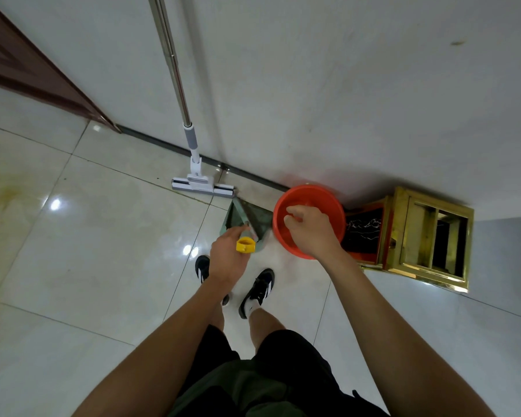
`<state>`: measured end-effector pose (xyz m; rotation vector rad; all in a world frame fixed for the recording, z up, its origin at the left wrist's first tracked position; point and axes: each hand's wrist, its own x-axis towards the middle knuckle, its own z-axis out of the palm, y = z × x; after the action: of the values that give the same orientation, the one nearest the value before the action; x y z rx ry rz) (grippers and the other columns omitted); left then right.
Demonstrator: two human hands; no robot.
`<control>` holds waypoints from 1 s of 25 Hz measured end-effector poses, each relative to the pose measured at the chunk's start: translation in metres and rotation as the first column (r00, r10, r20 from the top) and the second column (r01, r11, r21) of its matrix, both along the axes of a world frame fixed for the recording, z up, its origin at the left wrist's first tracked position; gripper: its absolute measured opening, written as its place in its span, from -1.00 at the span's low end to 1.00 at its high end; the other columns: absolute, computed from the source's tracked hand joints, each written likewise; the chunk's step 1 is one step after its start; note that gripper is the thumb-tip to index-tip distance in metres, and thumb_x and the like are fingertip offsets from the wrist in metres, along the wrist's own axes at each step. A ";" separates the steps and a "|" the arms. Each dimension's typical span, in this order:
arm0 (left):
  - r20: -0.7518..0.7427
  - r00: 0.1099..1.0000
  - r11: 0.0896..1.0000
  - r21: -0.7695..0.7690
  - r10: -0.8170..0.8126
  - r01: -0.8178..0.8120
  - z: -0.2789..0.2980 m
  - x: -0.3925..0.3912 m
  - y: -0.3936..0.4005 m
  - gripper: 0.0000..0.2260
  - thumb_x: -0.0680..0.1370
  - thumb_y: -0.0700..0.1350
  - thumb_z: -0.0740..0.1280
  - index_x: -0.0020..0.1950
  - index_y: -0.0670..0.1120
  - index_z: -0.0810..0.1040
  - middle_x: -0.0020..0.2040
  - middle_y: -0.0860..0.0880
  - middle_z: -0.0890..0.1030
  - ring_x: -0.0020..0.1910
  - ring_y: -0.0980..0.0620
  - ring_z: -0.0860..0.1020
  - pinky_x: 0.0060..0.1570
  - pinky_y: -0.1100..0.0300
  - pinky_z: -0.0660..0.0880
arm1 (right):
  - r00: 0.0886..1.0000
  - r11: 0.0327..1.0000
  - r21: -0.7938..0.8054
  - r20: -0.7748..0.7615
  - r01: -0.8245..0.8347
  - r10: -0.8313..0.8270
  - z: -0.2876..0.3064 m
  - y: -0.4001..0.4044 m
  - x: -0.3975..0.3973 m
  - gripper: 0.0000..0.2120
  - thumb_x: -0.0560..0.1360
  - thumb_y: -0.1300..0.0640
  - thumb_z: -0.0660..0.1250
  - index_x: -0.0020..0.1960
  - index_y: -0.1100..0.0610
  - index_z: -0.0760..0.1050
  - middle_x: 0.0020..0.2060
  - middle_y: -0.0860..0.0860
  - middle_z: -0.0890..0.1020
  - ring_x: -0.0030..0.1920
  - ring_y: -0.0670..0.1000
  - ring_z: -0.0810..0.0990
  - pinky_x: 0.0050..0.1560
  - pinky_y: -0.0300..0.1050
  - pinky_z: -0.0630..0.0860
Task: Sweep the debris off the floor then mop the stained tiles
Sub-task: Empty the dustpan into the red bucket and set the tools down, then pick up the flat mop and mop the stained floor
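Mop is leaning on the wall at about 11 o'clock from your feet, its white head flat on the tiles at the baseboard. There's a yellowish stain way over at 9 o'clock. Your left hand is curled around a yellow cap-looking thing, with a green dustpan on the floor just past it. At 1 o'clock your right hand sits over the red bucket, fingers bent in loosely; can't tell if they're gripping anything. A gold bin lies tipped beside the bucket.
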<state>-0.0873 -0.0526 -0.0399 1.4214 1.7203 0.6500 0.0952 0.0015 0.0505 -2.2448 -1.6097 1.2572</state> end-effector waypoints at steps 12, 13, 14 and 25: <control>-0.079 0.959 0.912 -0.341 -0.271 0.229 0.020 -0.002 0.039 -0.50 0.44 0.18 0.50 0.33 0.08 0.54 0.18 0.03 0.64 0.09 -0.02 0.61 0.05 0.06 0.55 | 0.997 0.997 -0.002 0.003 -0.080 0.080 0.001 0.036 0.011 -0.63 0.59 0.10 0.22 0.37 0.12 0.53 0.30 0.09 0.60 0.30 0.10 0.54 0.26 -0.11 0.40; -0.045 0.945 0.884 -0.368 -0.325 0.287 0.027 -0.007 0.044 -0.47 0.43 0.17 0.52 0.36 0.08 0.52 0.19 0.03 0.64 0.11 0.00 0.60 0.08 0.06 0.56 | 0.996 0.996 -0.003 -0.001 -0.089 0.089 0.002 0.039 0.009 -0.62 0.59 0.11 0.23 0.38 0.12 0.52 0.32 0.09 0.58 0.32 0.10 0.53 0.29 -0.10 0.40; -0.024 0.931 0.864 -0.380 -0.365 0.329 0.033 -0.015 0.049 -0.45 0.42 0.15 0.53 0.37 0.09 0.51 0.20 0.04 0.64 0.13 0.01 0.60 0.11 0.05 0.56 | 0.995 0.995 -0.007 -0.009 -0.104 0.104 0.003 0.043 0.007 -0.60 0.59 0.12 0.23 0.40 0.13 0.50 0.35 0.09 0.56 0.34 0.09 0.51 0.31 -0.09 0.39; -0.077 0.986 0.972 -0.196 -0.149 0.132 0.070 -0.127 0.180 -0.62 0.53 -0.03 0.46 0.34 0.02 0.56 0.22 -0.02 0.63 0.10 -0.04 0.61 0.20 0.05 0.52 | 0.991 0.993 0.034 -0.062 -0.117 0.119 0.033 0.139 -0.061 -0.55 0.59 0.06 0.28 0.47 0.06 0.42 0.41 0.06 0.48 0.36 0.07 0.48 0.36 -0.12 0.36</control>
<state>-0.2144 0.1278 0.0301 1.4400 1.6839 0.3386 0.0343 0.1409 0.0837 -2.0967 -1.7481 1.3083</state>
